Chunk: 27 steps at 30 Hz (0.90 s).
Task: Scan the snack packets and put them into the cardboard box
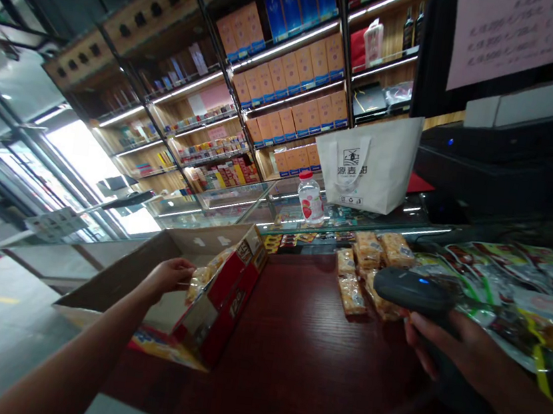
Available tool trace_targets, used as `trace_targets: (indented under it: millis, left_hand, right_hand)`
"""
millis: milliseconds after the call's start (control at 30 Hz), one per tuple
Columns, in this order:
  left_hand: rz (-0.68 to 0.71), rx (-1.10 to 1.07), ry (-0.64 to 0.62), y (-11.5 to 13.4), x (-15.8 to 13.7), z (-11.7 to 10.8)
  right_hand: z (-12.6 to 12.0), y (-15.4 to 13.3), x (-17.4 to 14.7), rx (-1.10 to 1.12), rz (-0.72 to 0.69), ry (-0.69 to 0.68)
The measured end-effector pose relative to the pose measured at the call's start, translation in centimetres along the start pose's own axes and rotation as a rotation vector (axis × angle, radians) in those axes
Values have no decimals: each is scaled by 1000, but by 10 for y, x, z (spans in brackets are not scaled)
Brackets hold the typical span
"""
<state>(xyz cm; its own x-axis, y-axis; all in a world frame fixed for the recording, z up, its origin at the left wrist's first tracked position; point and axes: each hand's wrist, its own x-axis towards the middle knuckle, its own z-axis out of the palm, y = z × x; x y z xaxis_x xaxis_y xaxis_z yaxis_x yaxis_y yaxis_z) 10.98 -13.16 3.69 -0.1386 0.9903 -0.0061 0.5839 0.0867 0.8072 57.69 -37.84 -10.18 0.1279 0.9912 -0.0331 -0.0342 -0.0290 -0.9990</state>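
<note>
My left hand (pixel 171 277) reaches into an open red and yellow cardboard box (pixel 237 299). Its fingers are closed at the edge of a clear-wrapped, golden snack packet (pixel 201 282) by the box's inner right wall. A dark handheld barcode scanner (pixel 412 291) is gripped in my right hand (pixel 455 346), its head pointing left. Just beyond the scanner head, several clear-wrapped snack packets (pixel 351 290) lie in a cluster on the dark red wooden counter (pixel 291 330), partly hidden by the scanner.
A clear bottle with a red cap (pixel 310 199) and a white paper bag (pixel 375 165) stand on the glass display case behind the counter. Several bagged foods (pixel 514 276) lie at the right. Shelves of boxed goods (pixel 293 75) line the back, and a dark monitor (pixel 433 58) stands upper right.
</note>
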Motion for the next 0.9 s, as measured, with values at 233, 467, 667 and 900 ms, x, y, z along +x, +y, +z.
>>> trace_targets:
  millis: [233,467,667,900]
  left_hand:
    - [-40,64,-103,1,1,8]
    - [650,335,259,68,-16,40]
    - [959,303,-276,114,-61,174]
    - [894,185,-546,149,-54,304]
  right_hand:
    - [-3,0,2,111,-33,32]
    - [2,-19,2,252,-51,113]
    - [-1,-26,3,300,-99,197]
    - [-9,-22,9,323,-102,263]
